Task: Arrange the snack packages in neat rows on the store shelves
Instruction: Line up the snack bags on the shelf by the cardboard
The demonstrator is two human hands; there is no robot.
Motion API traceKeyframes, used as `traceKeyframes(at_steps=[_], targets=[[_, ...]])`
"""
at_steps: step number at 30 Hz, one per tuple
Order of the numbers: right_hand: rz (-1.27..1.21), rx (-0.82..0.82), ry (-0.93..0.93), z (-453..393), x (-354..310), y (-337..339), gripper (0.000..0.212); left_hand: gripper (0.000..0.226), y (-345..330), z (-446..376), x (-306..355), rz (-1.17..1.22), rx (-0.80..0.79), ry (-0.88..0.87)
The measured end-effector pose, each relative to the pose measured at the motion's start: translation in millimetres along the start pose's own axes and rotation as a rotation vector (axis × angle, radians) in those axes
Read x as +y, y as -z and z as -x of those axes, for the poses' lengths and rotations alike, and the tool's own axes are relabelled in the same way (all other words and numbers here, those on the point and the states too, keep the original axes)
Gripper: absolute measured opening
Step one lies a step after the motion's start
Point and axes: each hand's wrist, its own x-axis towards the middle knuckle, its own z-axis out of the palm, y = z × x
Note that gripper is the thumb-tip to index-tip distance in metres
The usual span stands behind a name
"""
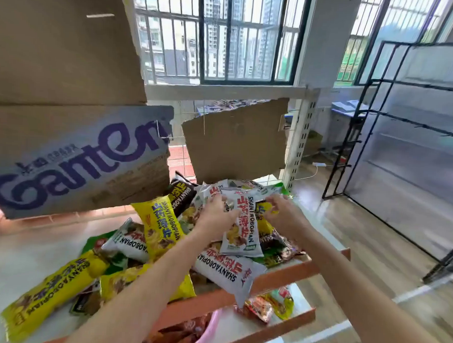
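A heap of snack packages lies on the white shelf (24,254) with an orange front edge: yellow ones (159,225), white ones (231,273) and a dark one (179,195). My left hand (215,213) grips the top edge of a white package (242,231) that stands up from the heap. My right hand (280,211) reaches in from the right, its fingers pinching a small yellow package (264,208) just behind the white one. Both forearms stretch over the shelf's front edge.
A cardboard box printed "Ganten" (74,150) sits at the left, a torn cardboard sheet (236,141) hangs behind the heap. A lower shelf (287,319) carries red and green packets. A pink basin (209,324) is below. Black wire racks (401,126) stand right, over a wooden floor.
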Motion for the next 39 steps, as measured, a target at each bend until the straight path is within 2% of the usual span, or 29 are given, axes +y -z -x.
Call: traceKeyframes(at_steps=[3, 6, 11, 15, 18, 19, 22, 24, 26, 28, 30, 32, 35, 37, 39], targets=[[0.092, -0.045, -0.07, -19, 16, -8, 0.052, 0.078, -22, -6, 1, -0.047, -0.003, 0.144], [0.357, -0.14, -0.019, -33, 25, -29, 0.06, 0.078, -42, 5, 1, -0.164, 0.04, 0.127], [0.498, -0.247, 0.008, -46, 21, -31, 0.066, 0.078, -51, 11, 5, -0.209, 0.112, 0.163], [0.614, -0.346, 0.012, -59, 10, -21, 0.058, 0.063, -45, 9, 6, -0.193, 0.122, 0.16], [0.729, -0.404, 0.035, -66, 3, -17, 0.057, 0.031, -39, 10, 8, -0.024, 0.135, 0.155], [0.739, -0.392, 0.058, -66, 2, -16, 0.055, 0.026, -37, 11, 9, 0.068, 0.141, 0.164], [0.611, -0.318, 0.066, -61, 0, -8, 0.049, 0.028, -30, 14, 8, 0.304, 0.202, 0.222], [0.491, -0.28, 0.044, -50, -3, 4, 0.038, 0.023, -18, 17, 8, 0.441, 0.236, 0.259], [0.334, -0.245, 0.009, -35, -5, 17, 0.035, 0.029, -1, 24, 10, 0.613, 0.185, 0.273], [0.099, -0.194, -0.003, -24, -2, 23, 0.038, 0.053, 13, 29, 6, 0.661, 0.15, 0.245], [-0.302, -0.179, -0.027, -13, 5, 23, 0.035, 0.054, 21, 39, 4, 0.632, 0.123, 0.209], [-0.609, -0.239, 0.002, 0, 8, 16, 0.049, 0.044, 24, 53, 9, 0.664, 0.135, 0.179], [-0.744, -0.351, 0.071, 14, 4, 1, 0.061, 0.029, 19, 68, 8, 0.741, 0.113, 0.118], [-0.863, -0.423, 0.048, 18, -1, -6, 0.06, 0.019, 17, 78, 6, 0.804, 0.104, 0.107], [-0.957, -0.514, 0.002, 20, -7, -12, 0.047, 0.013, 21, 87, 0, 0.845, 0.126, 0.124]])
